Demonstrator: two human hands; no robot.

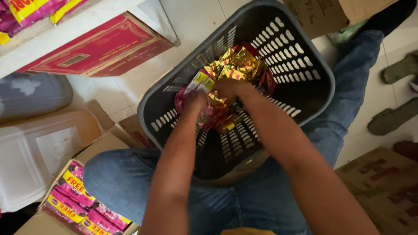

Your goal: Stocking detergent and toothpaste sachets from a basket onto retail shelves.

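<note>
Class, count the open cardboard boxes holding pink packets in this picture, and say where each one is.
1. The cardboard box of pink packets sits at the lower left, beside the person's knee. Others may be hidden beyond the picture's edge. Both hands, left hand and right hand, are inside the grey basket.

Pale tiled floor (191, 19), cardboard boxes (385, 182) on it, open carton of pink packets (82, 202), sandals (392, 115)

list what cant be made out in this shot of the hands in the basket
Head view:
- Fingers of the left hand and right hand: buried in the shiny packets, grip unclear.
- Packet count: bunched and blurred.
- Grey basket floor: dark, behind forearms.
- Carton of pink packs: cut off by the bottom edge.
- Sandals: wearer out of frame, right.
</note>
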